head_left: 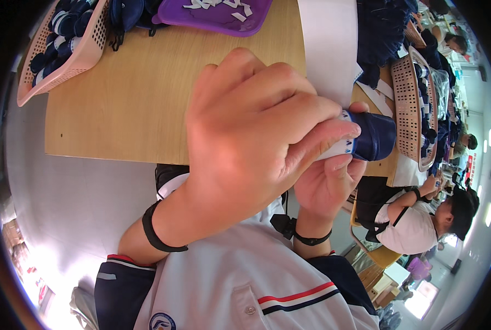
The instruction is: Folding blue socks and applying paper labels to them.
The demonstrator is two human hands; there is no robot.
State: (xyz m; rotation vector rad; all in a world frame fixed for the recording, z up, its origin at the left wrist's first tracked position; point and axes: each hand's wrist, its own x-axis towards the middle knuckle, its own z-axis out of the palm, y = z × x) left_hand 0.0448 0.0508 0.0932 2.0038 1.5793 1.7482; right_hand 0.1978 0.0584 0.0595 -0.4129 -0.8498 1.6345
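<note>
In front of my chest I hold a navy rolled bundle (pixel 378 136) wrapped in a white band (pixel 338 147) with small blue marks. My left hand (pixel 251 115) is closed over the band, its thumb and curled fingers pressing on it from above. From below and behind, my right hand (pixel 330 184) grips the same bundle, its thumb on the band's lower edge and a fingertip showing at the upper side. My left hand hides much of the band and the bundle's left end.
On the wooden table (pixel 119 110) stand a pink basket (pixel 86 60) of banded navy rolls and a purple tray (pixel 212 25) with white paper strips. A white sheet (pixel 330 49) lies beside navy fabric (pixel 385 38). Another basket (pixel 407 110) is at right, near a seated person (pixel 407 228).
</note>
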